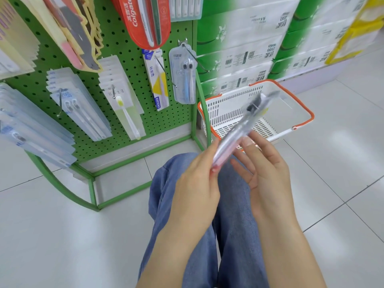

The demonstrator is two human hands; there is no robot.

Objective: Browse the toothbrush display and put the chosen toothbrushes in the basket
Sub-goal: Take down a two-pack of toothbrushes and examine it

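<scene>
Nearest to us are our own forearms and denim-clad knees (232,204), and just past them our two hands meet around a clear toothbrush pack (239,129). Our left hand (195,183) pinches its lower end, fingers curled round the pink-tinted edge; our right hand (268,163) stays relaxed with straight fingers, supporting the pack from the side near its middle. The pack is blurred, slanting up toward 1 o'clock, and its far end sits in line with the white basket (303,109) with the orange rim, which stands on the floor at 1 o'clock, just beside the green pegboard display (128,65) at 11 o'clock.

To finish this step well, we judge we should carry the pack fully over the rim before loosening the pinch, lowering it flat to the basket floor instead of dropping it. The basket's handle at the near side could catch the pack, so we pass above it.
</scene>
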